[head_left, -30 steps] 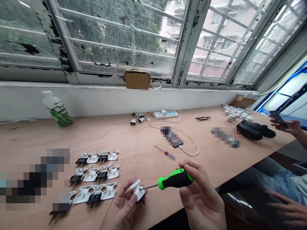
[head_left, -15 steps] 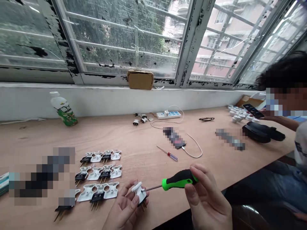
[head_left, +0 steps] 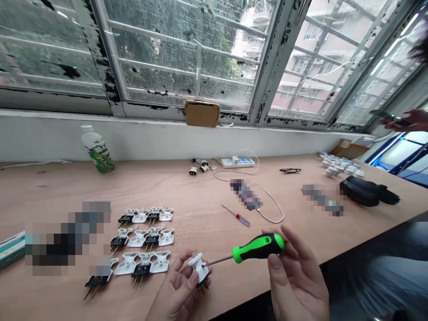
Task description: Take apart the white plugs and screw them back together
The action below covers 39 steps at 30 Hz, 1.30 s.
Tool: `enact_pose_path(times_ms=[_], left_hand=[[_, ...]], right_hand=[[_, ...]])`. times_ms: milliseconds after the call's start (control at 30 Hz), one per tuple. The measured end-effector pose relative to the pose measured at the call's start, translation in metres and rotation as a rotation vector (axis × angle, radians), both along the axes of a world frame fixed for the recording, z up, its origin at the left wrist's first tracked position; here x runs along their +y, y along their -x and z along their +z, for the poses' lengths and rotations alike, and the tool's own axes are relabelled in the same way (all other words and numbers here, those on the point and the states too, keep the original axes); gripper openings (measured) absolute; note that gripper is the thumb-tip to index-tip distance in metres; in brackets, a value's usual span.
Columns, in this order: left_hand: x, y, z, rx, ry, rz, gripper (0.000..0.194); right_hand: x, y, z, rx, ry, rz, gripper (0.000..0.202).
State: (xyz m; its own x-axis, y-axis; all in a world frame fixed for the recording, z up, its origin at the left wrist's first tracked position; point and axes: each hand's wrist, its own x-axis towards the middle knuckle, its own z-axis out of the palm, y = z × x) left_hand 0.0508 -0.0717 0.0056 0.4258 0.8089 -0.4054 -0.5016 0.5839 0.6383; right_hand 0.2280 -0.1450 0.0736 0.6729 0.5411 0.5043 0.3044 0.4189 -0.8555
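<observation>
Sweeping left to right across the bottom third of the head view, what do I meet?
Teal-striped box, plug parts, left hand, held plug, green screwdriver, right hand, jeans.

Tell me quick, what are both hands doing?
Left hand: closed, holding the white-and-black plug.
Right hand: holding the green-and-black screwdriver loosely by its handle.

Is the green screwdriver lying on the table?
No, the right hand holds the green screwdriver, its tip at the white plug in the left hand.
</observation>
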Motion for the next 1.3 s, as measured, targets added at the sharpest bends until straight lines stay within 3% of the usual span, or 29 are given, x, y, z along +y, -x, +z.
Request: enact_pose_path(times_ms=[133, 400, 600, 800, 1000, 1167, 1300], left_hand=[[-0.001, 0.001, 0.005, -0.013, 0.019, 0.002, 0.069], [-0.003, 0.001, 0.003, -0.058, -0.05, -0.024, 0.057], [-0.004, 0.002, 0.005, -0.075, -0.068, -0.03, 0.052], [-0.005, 0.003, -0.003, -0.092, -0.083, -0.025, 0.052], [-0.004, 0.003, -0.009, -0.101, -0.112, -0.043, 0.05], [-0.002, 0.003, -0.013, -0.102, -0.107, -0.044, 0.051], [-0.001, 0.003, -0.016, -0.102, -0.104, -0.04, 0.05]], right_hand=[[0.0, 0.005, 0.003, 0.003, -0.038, 0.061, 0.034], [-0.001, 0.013, 0.007, -0.007, 0.008, -0.078, 0.041], [-0.003, 0.011, 0.007, -0.056, -0.046, 0.076, 0.034], [-0.003, 0.007, 0.001, -0.064, 0.027, -0.029, 0.048], [-0.002, 0.012, 0.01, -0.026, -0.045, 0.067, 0.036], [-0.002, 0.001, 0.0, -0.056, -0.019, -0.058, 0.044], [-0.005, 0.001, 0.002, -0.002, 0.001, 0.022, 0.04]])
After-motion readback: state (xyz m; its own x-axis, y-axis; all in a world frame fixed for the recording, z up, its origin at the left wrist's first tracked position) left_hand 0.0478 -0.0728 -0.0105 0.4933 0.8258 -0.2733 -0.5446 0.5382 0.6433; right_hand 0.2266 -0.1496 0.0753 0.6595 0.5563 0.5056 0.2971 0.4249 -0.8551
